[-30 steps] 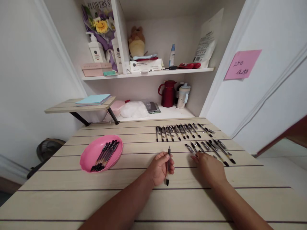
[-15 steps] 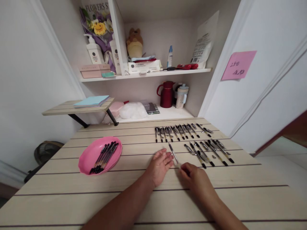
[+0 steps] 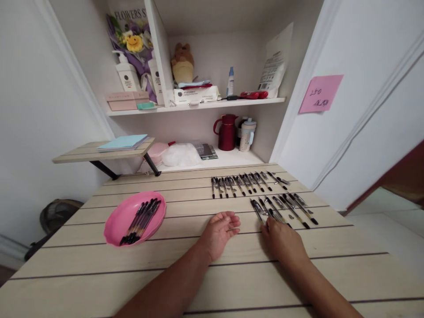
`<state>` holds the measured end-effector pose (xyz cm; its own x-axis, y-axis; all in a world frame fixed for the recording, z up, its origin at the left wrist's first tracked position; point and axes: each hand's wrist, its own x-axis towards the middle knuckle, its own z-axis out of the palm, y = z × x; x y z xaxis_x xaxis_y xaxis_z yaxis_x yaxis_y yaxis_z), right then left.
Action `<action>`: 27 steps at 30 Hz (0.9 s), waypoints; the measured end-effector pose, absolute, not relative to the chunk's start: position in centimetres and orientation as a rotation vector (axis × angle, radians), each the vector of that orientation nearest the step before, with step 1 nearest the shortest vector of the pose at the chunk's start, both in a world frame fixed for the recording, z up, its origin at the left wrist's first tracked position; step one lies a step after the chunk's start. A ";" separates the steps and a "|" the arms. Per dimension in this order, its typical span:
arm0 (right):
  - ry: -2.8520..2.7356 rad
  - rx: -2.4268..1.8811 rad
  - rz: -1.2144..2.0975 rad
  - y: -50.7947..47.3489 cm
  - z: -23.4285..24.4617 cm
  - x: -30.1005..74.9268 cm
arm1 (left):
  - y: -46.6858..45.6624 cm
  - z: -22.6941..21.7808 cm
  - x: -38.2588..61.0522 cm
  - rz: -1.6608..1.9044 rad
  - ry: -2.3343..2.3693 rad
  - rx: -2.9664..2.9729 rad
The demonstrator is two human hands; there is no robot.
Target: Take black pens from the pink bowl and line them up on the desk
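Observation:
My right hand (image 3: 283,240) is closed at the near left end of the front row of pen parts. Its fingers pinch a slim pen (image 3: 256,212), which lies slanted with its dark tip pointing away from me; the rear end is hidden by the fingers. Beside it are more taken-apart pens (image 3: 294,207) with dark ends, clear pieces and small clips. My left hand (image 3: 218,234) rests palm turned inward over the table, fingers apart, holding nothing. Farther back runs another row of pen parts (image 3: 243,184).
A pink scalloped bowl (image 3: 112,221) holding several whole black pens (image 3: 141,223) stands on the slatted table at left. Behind it is a small raised shelf (image 3: 76,152) with blue paper (image 3: 122,143). A red jug (image 3: 227,132) and a cup (image 3: 247,136) stand in the cabinet.
My right hand has carried the slim pen rightward and away from my left hand, setting it against the front row's left end. My left hand stays open in nearly the same place.

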<state>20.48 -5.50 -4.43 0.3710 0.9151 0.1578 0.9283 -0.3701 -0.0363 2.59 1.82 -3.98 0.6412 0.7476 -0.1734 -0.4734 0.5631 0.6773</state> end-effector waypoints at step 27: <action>-2.016 -2.127 -0.061 -6.6 -3.3 12.4 | 3.0 -1.8 1.1 0.851 0.755 1.072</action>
